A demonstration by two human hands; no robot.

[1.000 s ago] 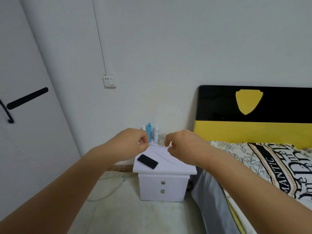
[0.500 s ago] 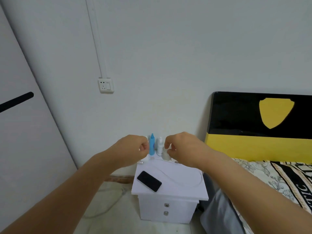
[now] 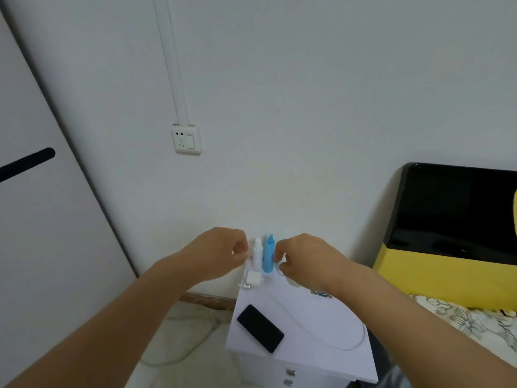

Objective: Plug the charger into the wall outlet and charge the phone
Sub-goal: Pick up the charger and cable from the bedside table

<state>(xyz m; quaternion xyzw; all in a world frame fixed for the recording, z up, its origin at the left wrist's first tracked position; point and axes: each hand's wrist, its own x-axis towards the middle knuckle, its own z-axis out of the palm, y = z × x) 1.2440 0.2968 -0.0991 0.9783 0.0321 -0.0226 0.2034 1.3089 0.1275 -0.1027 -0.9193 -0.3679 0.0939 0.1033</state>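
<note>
A white wall outlet point(image 3: 186, 140) sits on the wall, up and to the left of my hands. On the white nightstand point(image 3: 316, 312) below, a black phone point(image 3: 260, 328) lies face up near the left edge. My left hand point(image 3: 221, 254) and my right hand point(image 3: 303, 260) hover above the nightstand's back edge, each pinching the thin white charger cable point(image 3: 355, 343). The cable loops over the nightstand top. The white charger plug point(image 3: 254, 276) is just below my left hand, prongs pointing left; whether it hangs or rests there I cannot tell.
A white bottle point(image 3: 258, 254) and a blue bottle point(image 3: 269, 257) stand between my hands at the wall. A bed with a black and yellow headboard point(image 3: 453, 219) is on the right. A white door point(image 3: 42, 219) is on the left, and a grey cord point(image 3: 179, 357) lies on the floor.
My view has swung left and closer, so the outlet sits nearer the middle. Both hands stay pinched on the cable, slightly further apart, and the charger plug now shows below my left hand.
</note>
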